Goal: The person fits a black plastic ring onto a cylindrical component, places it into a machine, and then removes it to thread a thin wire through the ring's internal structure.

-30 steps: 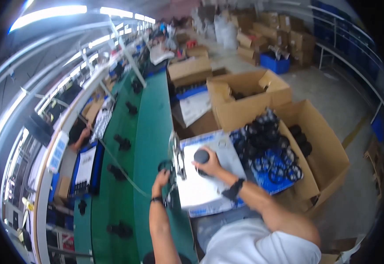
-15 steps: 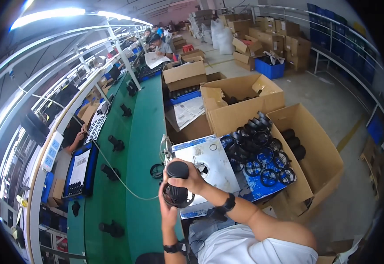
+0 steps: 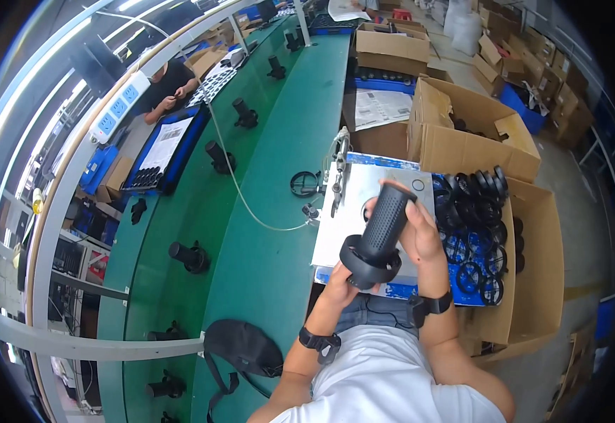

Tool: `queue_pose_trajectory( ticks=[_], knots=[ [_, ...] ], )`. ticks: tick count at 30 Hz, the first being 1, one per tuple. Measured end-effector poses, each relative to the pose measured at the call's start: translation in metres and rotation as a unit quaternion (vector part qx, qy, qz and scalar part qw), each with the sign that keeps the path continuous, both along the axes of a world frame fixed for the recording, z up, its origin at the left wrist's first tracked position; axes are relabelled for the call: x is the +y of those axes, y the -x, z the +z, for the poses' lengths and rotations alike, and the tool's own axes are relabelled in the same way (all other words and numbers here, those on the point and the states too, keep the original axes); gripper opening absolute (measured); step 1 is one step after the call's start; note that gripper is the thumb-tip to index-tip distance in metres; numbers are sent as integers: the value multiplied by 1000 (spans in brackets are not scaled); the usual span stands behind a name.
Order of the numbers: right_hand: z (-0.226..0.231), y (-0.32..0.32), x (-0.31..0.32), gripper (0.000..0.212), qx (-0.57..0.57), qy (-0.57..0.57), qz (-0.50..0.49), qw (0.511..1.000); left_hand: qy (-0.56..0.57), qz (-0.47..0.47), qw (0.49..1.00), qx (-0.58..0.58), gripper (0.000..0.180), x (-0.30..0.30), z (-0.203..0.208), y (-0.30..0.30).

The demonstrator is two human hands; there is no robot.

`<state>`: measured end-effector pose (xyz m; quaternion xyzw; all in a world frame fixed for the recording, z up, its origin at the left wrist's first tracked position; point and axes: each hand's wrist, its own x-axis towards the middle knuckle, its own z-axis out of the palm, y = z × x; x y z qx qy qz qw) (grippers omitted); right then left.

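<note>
I hold a black cylindrical housing (image 3: pixel 386 224), its side covered in a fine perforated pattern, tilted with its top toward the upper right. A wide black ring (image 3: pixel 374 271) encircles its lower end. My left hand (image 3: pixel 338 287) is closed on the lower end by the ring. My right hand (image 3: pixel 420 236) grips the upper part from the right, with some fingers hidden behind it. Beneath both hands lies a pale metal plate (image 3: pixel 336 243) on a blue-edged stand, and a metal clamp-like fixture (image 3: pixel 339 173) stands at its left edge.
Many black rings (image 3: pixel 471 211) are heaped right of the plate, beside open cardboard boxes (image 3: pixel 543 247). One loose ring (image 3: pixel 305 184) lies on the green bench (image 3: pixel 265 233). Similar black housings (image 3: pixel 189 257) stand along the bench. A black bag (image 3: pixel 240 347) sits near me; another person (image 3: pixel 170 92) works opposite.
My view has turned downward and left. The housing, upright before, is now tilted, with more of its perforated side showing. My right hand has shifted to its right side, my left to the ring end.
</note>
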<state>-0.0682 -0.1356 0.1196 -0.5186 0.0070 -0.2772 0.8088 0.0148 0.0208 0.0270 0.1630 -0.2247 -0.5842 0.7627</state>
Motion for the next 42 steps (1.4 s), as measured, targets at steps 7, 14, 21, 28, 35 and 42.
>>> queue_pose_trajectory(
  ticks=[7,14,21,28,35,42],
  knots=[
    [-25,3,5,68,21,-63,-48,997,-147,76,986,-23,55,2,12,14],
    [-29,2,12,63,8,-85,-99,991,-134,143,977,-78,69,0,7,16],
    [-26,-7,18,56,24,-122,-162,979,-171,223,917,-284,77,4,20,11],
    [-1,-1,27,52,8,-10,-110,994,-161,246,946,-136,46,4,25,10],
    [7,9,37,56,39,75,-145,986,-163,213,962,-51,57,8,13,6],
    [6,13,38,73,52,98,-132,985,-124,120,985,-11,62,11,-4,3]
  ],
)
